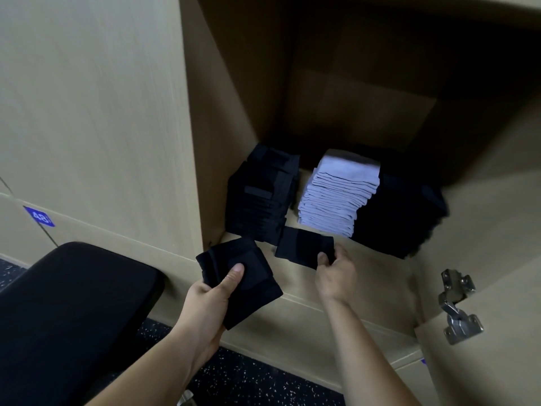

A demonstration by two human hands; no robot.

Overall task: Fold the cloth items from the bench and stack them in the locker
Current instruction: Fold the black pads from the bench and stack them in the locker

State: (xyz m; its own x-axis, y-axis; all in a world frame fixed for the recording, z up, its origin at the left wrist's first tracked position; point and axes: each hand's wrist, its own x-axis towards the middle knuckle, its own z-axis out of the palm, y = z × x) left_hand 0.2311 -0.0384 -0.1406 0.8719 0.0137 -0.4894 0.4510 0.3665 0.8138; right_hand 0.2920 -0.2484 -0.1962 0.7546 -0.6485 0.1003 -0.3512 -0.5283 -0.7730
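Black folded cloth (pixel 304 248) pinched by right hand (pixel 336 275) at locker shelf (pixel 371 271), probably bound for black stack (pixel 262 200); left hand (pixel 209 303) grips second cloth (pixel 243 285), ready.

My left hand (pixel 215 291) and right hand (pixel 336 269) each grip a folded black cloth (pixel 248 271) before the locker (pixel 380 276) stacks.

Dim, soft light from the front. The locker (pixel 366 92) interior falls into deep shadow, dark fabric loses detail. Wide-angle bending at frame edges; slight softness throughout.
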